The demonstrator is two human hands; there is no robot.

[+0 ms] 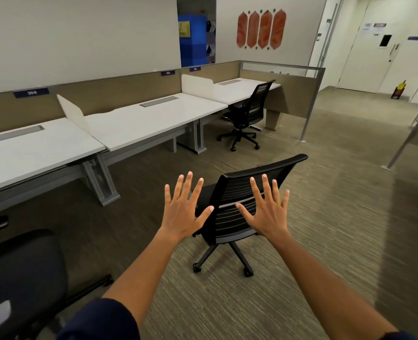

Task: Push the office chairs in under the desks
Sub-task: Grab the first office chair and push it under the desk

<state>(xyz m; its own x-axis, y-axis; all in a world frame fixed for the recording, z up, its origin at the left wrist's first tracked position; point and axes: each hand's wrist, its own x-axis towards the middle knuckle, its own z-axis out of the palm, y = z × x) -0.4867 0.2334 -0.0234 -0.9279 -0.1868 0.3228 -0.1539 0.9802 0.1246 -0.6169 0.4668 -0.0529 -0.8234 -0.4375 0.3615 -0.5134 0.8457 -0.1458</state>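
Centrally, a black mesh-backed office chair (249, 207) stands on the carpet (325, 217), well out from the row of white desks (134, 123), its back toward the viewer. Both arms reach forward: the left hand (182, 212) and right hand (268, 214) are flat with fingers spread wide, gripping nothing; whether they touch the backrest cannot be told. A second chair (248, 111) sits partly under the far desk. Another dark chair (23, 278) shows at lower left. Tan partitions (100, 94) back the desks.
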